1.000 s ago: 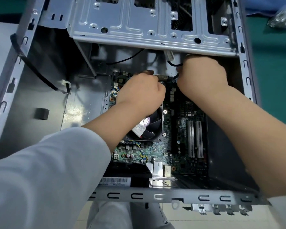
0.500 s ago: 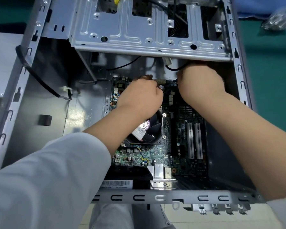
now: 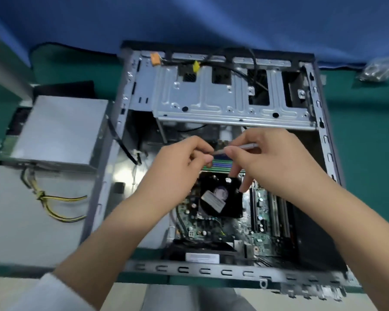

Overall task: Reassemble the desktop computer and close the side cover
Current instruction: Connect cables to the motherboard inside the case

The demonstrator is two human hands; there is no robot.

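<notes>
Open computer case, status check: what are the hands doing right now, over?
Left hand and right hand both pinch a slim grey tool above the motherboard. Side cover off. Power supply sits outside the case.

Single head-worn view, looking steeply down — close above the open computer case [image 3: 222, 271], wide-angle, blurred.

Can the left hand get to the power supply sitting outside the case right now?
Probably not at once: the left hand pinches one end of a thin grey tool shared with the right hand. Once freed, nothing visibly blocks the way past the case wall to the power supply.
</notes>
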